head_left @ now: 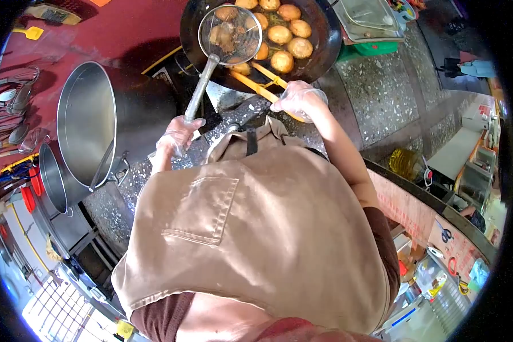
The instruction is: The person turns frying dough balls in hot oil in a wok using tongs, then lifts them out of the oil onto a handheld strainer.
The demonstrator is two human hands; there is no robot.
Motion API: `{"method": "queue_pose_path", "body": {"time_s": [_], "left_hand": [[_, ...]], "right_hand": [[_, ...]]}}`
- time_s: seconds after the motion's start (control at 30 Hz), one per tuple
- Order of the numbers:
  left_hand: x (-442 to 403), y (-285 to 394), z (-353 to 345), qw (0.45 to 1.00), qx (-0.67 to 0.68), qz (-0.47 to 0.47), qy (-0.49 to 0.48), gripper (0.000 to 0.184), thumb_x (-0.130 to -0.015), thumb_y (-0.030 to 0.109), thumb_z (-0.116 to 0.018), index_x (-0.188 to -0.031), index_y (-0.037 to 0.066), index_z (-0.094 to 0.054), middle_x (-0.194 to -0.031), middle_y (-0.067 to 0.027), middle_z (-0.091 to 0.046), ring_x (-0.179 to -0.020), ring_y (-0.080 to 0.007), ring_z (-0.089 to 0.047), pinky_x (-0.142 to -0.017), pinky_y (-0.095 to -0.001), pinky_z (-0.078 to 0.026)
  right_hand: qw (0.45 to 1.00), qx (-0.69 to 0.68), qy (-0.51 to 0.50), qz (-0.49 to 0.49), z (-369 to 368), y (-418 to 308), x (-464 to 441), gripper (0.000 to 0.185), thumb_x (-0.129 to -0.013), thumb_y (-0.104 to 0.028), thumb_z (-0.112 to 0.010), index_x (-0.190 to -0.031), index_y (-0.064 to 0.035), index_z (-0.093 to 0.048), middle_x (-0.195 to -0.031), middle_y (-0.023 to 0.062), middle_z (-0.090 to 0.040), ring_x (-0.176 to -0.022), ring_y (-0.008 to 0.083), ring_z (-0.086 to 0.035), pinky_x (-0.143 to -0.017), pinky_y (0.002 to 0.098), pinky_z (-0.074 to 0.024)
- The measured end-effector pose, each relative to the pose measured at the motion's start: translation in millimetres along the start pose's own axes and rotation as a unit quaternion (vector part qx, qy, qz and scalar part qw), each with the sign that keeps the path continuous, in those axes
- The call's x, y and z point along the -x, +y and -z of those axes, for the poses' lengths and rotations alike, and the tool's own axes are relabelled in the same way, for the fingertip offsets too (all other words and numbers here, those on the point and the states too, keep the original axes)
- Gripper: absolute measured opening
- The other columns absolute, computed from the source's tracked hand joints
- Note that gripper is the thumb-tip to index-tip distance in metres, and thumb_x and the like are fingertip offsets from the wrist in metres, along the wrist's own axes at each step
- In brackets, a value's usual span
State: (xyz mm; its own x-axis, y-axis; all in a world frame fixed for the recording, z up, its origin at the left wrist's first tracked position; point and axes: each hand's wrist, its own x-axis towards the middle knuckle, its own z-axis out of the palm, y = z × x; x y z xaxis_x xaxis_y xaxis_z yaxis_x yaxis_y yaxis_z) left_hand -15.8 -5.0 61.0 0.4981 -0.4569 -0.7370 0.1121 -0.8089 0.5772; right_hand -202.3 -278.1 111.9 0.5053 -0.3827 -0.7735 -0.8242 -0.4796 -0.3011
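My left hand (178,135), in a clear plastic glove, is wrapped round the metal handle of a round mesh strainer (230,35). The strainer's mesh lies over the left part of a large black wok (328,43). Through the mesh, brown pieces show; whether they lie in it or under it I cannot tell. My right hand (300,101), gloved too, grips yellow-orange tongs (255,86) whose tips reach the wok's near edge, beside the strainer. Several round golden fried pieces (280,35) sit in oil in the wok.
At the left stand a tall steel pot (87,122) and a smaller pot (52,178), with whisks and ladles (18,108) beyond. A glass-lidded tray (367,20) is right of the wok. An oil bottle (406,163) and scissors (444,232) lie further right.
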Motion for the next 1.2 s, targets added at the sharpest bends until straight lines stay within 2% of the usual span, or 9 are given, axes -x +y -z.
{"method": "queue_pose_path", "body": {"time_s": [0.1, 0.2, 0.27, 0.37, 0.53, 0.67, 0.87, 1.13, 1.2], "left_hand": [[5, 5, -1, 0.999, -0.030, 0.025, 0.000, 0.033, -0.083, 0.032, -0.069, -0.081, 0.002, -0.054, -0.050, 0.0000, -0.047, -0.039, -0.0093, -0.043, -0.036, -0.0273, -0.033], [12, 16, -1, 0.997, -0.071, 0.037, 0.005, 0.034, -0.083, 0.033, -0.067, -0.081, 0.002, -0.054, -0.049, -0.0004, -0.047, -0.039, -0.0100, -0.043, -0.037, -0.0287, -0.034], [11, 11, -2, 0.997, -0.070, 0.038, 0.005, 0.035, -0.083, 0.034, -0.067, -0.081, 0.002, -0.054, -0.049, -0.0007, -0.047, -0.039, -0.0102, -0.042, -0.037, -0.0288, -0.034], [15, 14, -5, 0.996, -0.071, 0.047, 0.007, 0.035, -0.083, 0.034, -0.067, -0.081, 0.002, -0.053, -0.048, -0.0010, -0.047, -0.038, -0.0105, -0.042, -0.036, -0.0290, -0.034], [15, 12, -8, 0.997, -0.055, 0.049, 0.014, 0.034, -0.083, 0.033, -0.068, -0.082, 0.003, -0.053, -0.049, -0.0013, -0.047, -0.037, -0.0110, -0.043, -0.035, -0.0295, -0.034], [20, 15, -9, 0.997, -0.039, 0.055, 0.020, 0.034, -0.082, 0.033, -0.069, -0.083, 0.003, -0.053, -0.050, -0.0012, -0.047, -0.037, -0.0112, -0.043, -0.035, -0.0294, -0.034], [17, 16, -10, 0.997, -0.033, 0.063, 0.021, 0.036, -0.082, 0.034, -0.069, -0.084, 0.001, -0.053, -0.051, -0.0014, -0.047, -0.038, -0.0109, -0.043, -0.035, -0.0295, -0.037], [16, 16, -15, 0.996, -0.053, 0.060, 0.024, 0.038, -0.082, 0.034, -0.068, -0.087, -0.001, -0.054, -0.051, -0.0022, -0.048, -0.038, -0.0114, -0.045, -0.034, -0.0306, -0.037], [18, 16, -18, 0.997, -0.060, 0.036, 0.046, 0.039, -0.084, 0.035, -0.066, -0.069, 0.001, -0.053, -0.046, -0.0046, -0.047, -0.036, -0.0147, -0.045, -0.034, -0.0324, -0.037]], "right_hand": [[1.000, 0.001, 0.017, 0.008, 0, 5, -1, 0.040, -0.067, -0.042, -0.075, -0.087, -0.0080, -0.071, -0.082, 0.0131, -0.068, -0.074, 0.0240, -0.064, -0.072, 0.0353, -0.0498], [0.999, -0.005, 0.013, 0.033, 0, 19, -6, 0.041, -0.065, -0.042, -0.075, -0.085, -0.0067, -0.071, -0.082, 0.0140, -0.068, -0.074, 0.0244, -0.065, -0.071, 0.0359, -0.0498], [0.998, 0.005, 0.045, 0.045, -1, 33, -3, 0.046, -0.064, -0.045, -0.076, -0.081, -0.0030, -0.069, -0.080, 0.0159, -0.067, -0.078, 0.0256, -0.065, -0.073, 0.0358, -0.0496], [0.993, 0.019, 0.076, 0.090, 4, 67, 0, 0.067, -0.062, -0.052, -0.075, -0.099, 0.0025, -0.063, -0.093, 0.0190, -0.066, -0.087, 0.0304, -0.063, -0.079, 0.0358, -0.0476], [0.957, -0.239, 0.141, 0.090, -6, 129, -11, 0.075, -0.060, -0.037, -0.083, -0.116, 0.0036, -0.053, -0.088, 0.0138, -0.064, -0.080, 0.0233, -0.061, -0.075, 0.0338, -0.0473], [0.925, -0.295, 0.223, 0.082, -18, 147, -23, 0.074, -0.065, -0.032, -0.082, -0.119, 0.0003, -0.046, -0.088, 0.0104, -0.063, -0.078, 0.0186, -0.060, -0.072, 0.0316, -0.0476], [0.750, -0.596, 0.216, 0.187, -32, 129, -27, 0.052, -0.074, -0.009, -0.076, -0.117, -0.0059, -0.047, -0.089, 0.0011, -0.060, -0.075, 0.0082, -0.055, -0.066, 0.0240, -0.0456], [0.744, -0.609, 0.208, 0.180, -33, 134, -23, 0.047, -0.076, -0.008, -0.075, -0.116, -0.0070, -0.049, -0.093, 0.0000, -0.061, -0.081, 0.0073, -0.056, -0.073, 0.0237, -0.0463], [0.753, -0.595, 0.225, 0.172, -33, 138, -26, 0.049, -0.075, -0.010, -0.076, -0.117, -0.0067, -0.049, -0.094, 0.0006, -0.061, -0.081, 0.0078, -0.056, -0.073, 0.0242, -0.0467]]}}
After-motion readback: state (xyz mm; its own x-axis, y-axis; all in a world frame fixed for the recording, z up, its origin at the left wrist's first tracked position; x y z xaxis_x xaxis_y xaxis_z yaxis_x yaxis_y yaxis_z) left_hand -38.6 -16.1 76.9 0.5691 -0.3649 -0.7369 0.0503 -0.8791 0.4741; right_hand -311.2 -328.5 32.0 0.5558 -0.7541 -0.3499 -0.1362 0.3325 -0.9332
